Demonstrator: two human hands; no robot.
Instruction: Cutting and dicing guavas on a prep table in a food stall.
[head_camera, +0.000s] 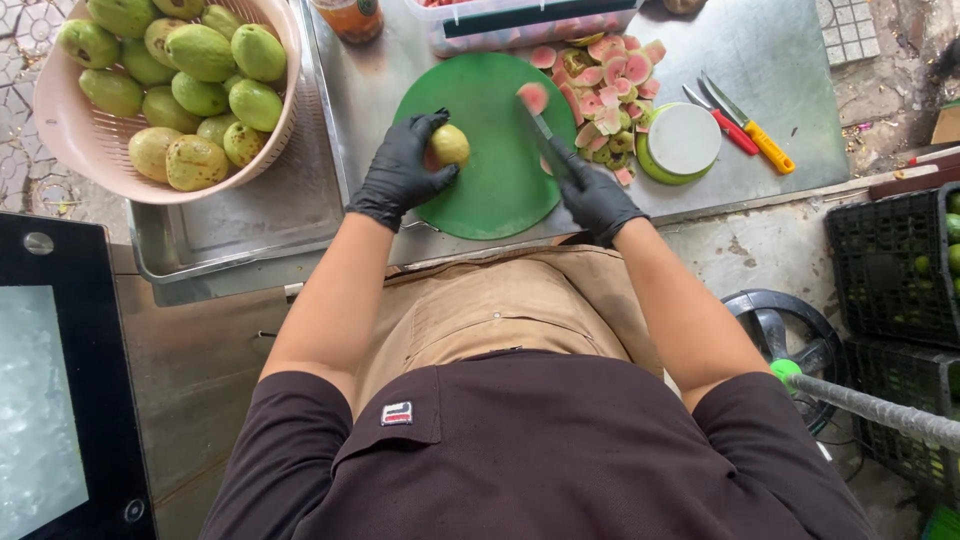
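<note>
My left hand (400, 170), in a black glove, grips a small yellow-green guava (450, 145) over the left side of a round green cutting board (490, 190). My right hand (595, 195), also gloved in black, holds a knife (540, 135) with its blade pointing away from me. A pink guava slice (533, 97) rests at the blade's tip. A heap of cut pink guava pieces (605, 85) lies on the steel counter at the board's far right edge.
A pink basket (60, 130) full of green guavas stands at the far left. A green-and-white lid (682, 142), a red-handled and a yellow-handled tool (765, 145), a clear container (520, 25) and a jar (350, 18) sit on the counter. Black crates (885, 265) are right.
</note>
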